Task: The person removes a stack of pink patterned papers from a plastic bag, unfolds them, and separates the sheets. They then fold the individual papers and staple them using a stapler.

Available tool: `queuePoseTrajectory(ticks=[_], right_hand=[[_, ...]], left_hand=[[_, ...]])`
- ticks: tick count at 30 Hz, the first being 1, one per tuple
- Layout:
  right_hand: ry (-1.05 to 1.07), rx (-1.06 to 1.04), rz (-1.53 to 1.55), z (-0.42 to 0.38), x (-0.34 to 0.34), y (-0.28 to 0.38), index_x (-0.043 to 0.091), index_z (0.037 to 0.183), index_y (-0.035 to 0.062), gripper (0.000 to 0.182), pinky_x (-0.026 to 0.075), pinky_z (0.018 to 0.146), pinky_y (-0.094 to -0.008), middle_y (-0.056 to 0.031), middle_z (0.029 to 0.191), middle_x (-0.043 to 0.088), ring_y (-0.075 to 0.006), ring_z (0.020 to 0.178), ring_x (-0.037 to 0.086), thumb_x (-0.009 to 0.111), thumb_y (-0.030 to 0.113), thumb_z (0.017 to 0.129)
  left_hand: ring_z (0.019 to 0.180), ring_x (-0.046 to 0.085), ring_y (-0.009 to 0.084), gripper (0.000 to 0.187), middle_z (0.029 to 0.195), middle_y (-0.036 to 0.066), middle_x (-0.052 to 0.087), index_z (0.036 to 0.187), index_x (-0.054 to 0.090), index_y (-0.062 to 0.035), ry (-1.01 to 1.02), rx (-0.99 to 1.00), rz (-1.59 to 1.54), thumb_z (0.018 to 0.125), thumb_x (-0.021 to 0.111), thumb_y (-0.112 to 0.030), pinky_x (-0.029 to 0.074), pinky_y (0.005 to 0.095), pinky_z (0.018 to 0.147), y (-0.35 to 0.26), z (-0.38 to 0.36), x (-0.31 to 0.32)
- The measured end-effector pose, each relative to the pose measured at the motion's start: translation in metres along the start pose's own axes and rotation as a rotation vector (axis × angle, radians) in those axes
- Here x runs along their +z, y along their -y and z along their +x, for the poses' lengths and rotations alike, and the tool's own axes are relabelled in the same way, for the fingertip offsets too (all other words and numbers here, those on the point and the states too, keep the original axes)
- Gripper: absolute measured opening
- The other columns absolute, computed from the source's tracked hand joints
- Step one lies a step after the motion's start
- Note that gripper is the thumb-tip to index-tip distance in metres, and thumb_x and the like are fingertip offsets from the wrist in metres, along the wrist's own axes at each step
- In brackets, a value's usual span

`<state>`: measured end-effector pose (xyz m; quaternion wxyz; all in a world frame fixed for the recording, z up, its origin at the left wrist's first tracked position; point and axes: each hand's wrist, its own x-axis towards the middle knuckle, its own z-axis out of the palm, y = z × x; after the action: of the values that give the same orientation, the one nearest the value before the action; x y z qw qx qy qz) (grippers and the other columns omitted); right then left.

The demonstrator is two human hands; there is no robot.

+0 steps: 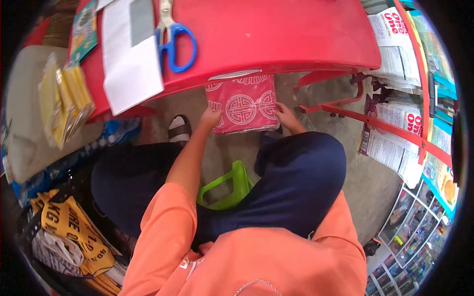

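1. The left hand point(211, 116) grips the left edge of a red patterned packet point(242, 107)
2. The right hand point(287, 117) pinches the packet's right edge, some fingers hidden
3. The packet is between both hands, at the near edge of a red table point(296, 34)
4. On the table's left side, blue-handled scissors point(171, 48) lie just right of white paper point(131, 76)
5. Nearer, something green point(240, 180) shows between the knees point(306, 163)

From here I see a red surface point(296, 39) carrying blue-handled scissors point(172, 48), white paper point(131, 79) just beside them, and a green packet point(85, 34) along its left edge.
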<state>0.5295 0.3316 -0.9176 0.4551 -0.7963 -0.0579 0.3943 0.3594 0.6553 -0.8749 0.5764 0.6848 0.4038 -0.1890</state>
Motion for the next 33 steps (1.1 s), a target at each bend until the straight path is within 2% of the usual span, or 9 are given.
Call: queuePoseTrajectory(ticks=[5, 8, 14, 17, 23, 26, 30, 31, 33], right_hand=[[-0.066, 0.031, 0.118, -0.011, 0.01, 0.005, 0.051, 0.141, -0.0033, 0.047, 0.045, 0.104, -0.0337, -0.0158, 0.133, 0.062, -0.0225, 0.123, 0.057, 0.059, 0.012, 0.098], [-0.174, 0.214, 0.185, -0.015, 0.011, 0.027, 0.053, 0.138, -0.0052, 0.046, 0.046, 0.101, -0.0324, -0.0144, 0.129, 0.064, -0.0212, 0.117, 0.06, 0.06, 0.015, 0.097], [-0.169, 0.39, -0.086, -0.008, 0.019, -0.007, 0.059, 0.128, -0.0063, 0.054, 0.053, 0.088, -0.0368, -0.0164, 0.121, 0.067, -0.0248, 0.105, 0.066, 0.075, 0.024, 0.087], [-0.227, 0.319, 0.046, -0.005, 0.024, -0.026, 0.057, 0.125, -0.0068, 0.053, 0.053, 0.087, -0.0369, -0.0155, 0.112, 0.068, -0.0227, 0.1, 0.066, 0.078, 0.021, 0.084], [-0.194, 0.19, 0.025, -0.003, 0.029, -0.005, 0.057, 0.124, -0.003, 0.05, 0.054, 0.085, -0.0368, -0.0128, 0.108, 0.069, -0.0217, 0.095, 0.066, 0.079, 0.015, 0.083], [-0.168, 0.044, 0.133, -0.006, 0.03, 0.031, 0.057, 0.124, -0.0042, 0.05, 0.054, 0.085, -0.0373, -0.0142, 0.109, 0.071, -0.0218, 0.095, 0.067, 0.078, 0.016, 0.083], [-0.32, -0.131, -0.1, 0.006, 0.034, 0.062, 0.052, 0.135, 0.0065, 0.054, 0.053, 0.082, -0.0392, -0.0178, 0.106, 0.074, -0.0264, 0.092, 0.071, 0.074, 0.018, 0.087], [-0.337, -0.133, -0.107, 0.006, 0.036, 0.071, 0.052, 0.136, 0.0092, 0.055, 0.053, 0.082, -0.0394, -0.0178, 0.106, 0.074, -0.0272, 0.092, 0.071, 0.074, 0.018, 0.087], [-0.369, -0.138, -0.122, 0.006, 0.038, 0.081, 0.05, 0.14, 0.0146, 0.058, 0.053, 0.082, -0.0397, -0.0176, 0.105, 0.074, -0.0287, 0.093, 0.072, 0.074, 0.018, 0.088]], left_hand=[[0.113, 0.064, 0.0397, 0.09, 0.125, 0.029, 0.062, 0.151, 0.031, 0.0069, -0.157, -0.056, 0.026, 0.082, 0.069, -0.037, 0.05, 0.0433, 0.1, 0.074, 0.054, 0.048], [0.131, 0.051, 0.0437, 0.093, 0.139, 0.033, 0.052, 0.15, 0.033, 0.0075, -0.31, -0.197, 0.071, 0.08, 0.07, -0.042, 0.042, 0.0443, 0.111, 0.019, 0.009, 0.04], [0.142, 0.039, 0.0427, 0.1, 0.154, 0.03, 0.036, 0.15, 0.036, 0.0065, -0.069, -0.375, -0.188, 0.075, 0.074, -0.05, 0.037, 0.0439, 0.115, 0.063, 0.028, 0.027], [0.141, 0.041, 0.0415, 0.103, 0.152, 0.03, 0.039, 0.15, 0.037, 0.0059, -0.06, -0.312, -0.122, 0.075, 0.074, -0.055, 0.037, 0.0453, 0.115, 0.109, 0.062, 0.035], [0.137, 0.046, 0.0333, 0.095, 0.148, 0.026, 0.046, 0.142, 0.052, 0.003, -0.005, -0.336, -0.34, 0.075, 0.075, -0.059, 0.037, 0.0431, 0.112, 0.068, 0.03, 0.012], [0.13, 0.052, 0.028, 0.083, 0.142, 0.021, 0.054, 0.138, 0.057, 0.0027, -0.064, -0.282, -0.419, 0.08, 0.073, -0.056, 0.039, 0.0417, 0.109, 0.029, 0.01, -0.008], [0.123, 0.056, 0.0215, 0.065, 0.13, 0.013, 0.064, 0.134, 0.061, 0.0002, -0.099, -0.106, -0.589, 0.091, 0.064, -0.049, 0.04, 0.0404, 0.106, 0.003, 0.019, -0.023], [0.133, 0.045, 0.0234, 0.068, 0.139, 0.008, 0.058, 0.141, 0.054, -0.0111, 0.038, -0.073, -0.632, 0.091, 0.062, -0.057, 0.022, 0.0576, 0.114, 0.018, 0.037, -0.029], [0.132, 0.046, 0.0229, 0.068, 0.138, 0.008, 0.059, 0.141, 0.053, -0.0109, -0.042, -0.096, -0.567, 0.092, 0.062, -0.057, 0.022, 0.0568, 0.114, 0.018, 0.044, -0.029]])
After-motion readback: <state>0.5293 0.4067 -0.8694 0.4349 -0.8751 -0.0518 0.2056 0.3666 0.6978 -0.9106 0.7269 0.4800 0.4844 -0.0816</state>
